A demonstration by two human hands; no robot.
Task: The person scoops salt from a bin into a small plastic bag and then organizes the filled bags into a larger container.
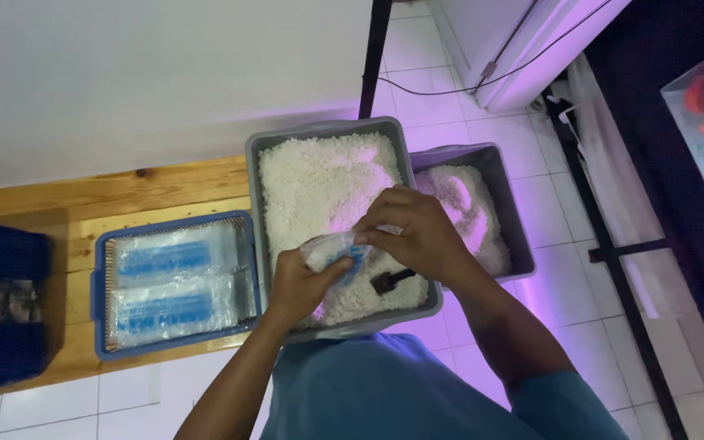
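Over a grey tub (332, 130) full of white granules, my left hand (299, 285) grips a small clear plastic bag (329, 248) with blue print, holding it from below. My right hand (417, 232) pinches the top of the same bag from above. A dark scoop (389, 281) lies on the granules just under my right hand. A second grey tub (505, 195) with white granules stands to the right, touching the first.
A blue basket (101, 285) with flat blue-printed plastic bags sits on a wooden bench (75, 204) at the left. A dark blue box (2, 310) is at the far left. A black metal frame (613, 253) and a cable cross the white tiled floor on the right.
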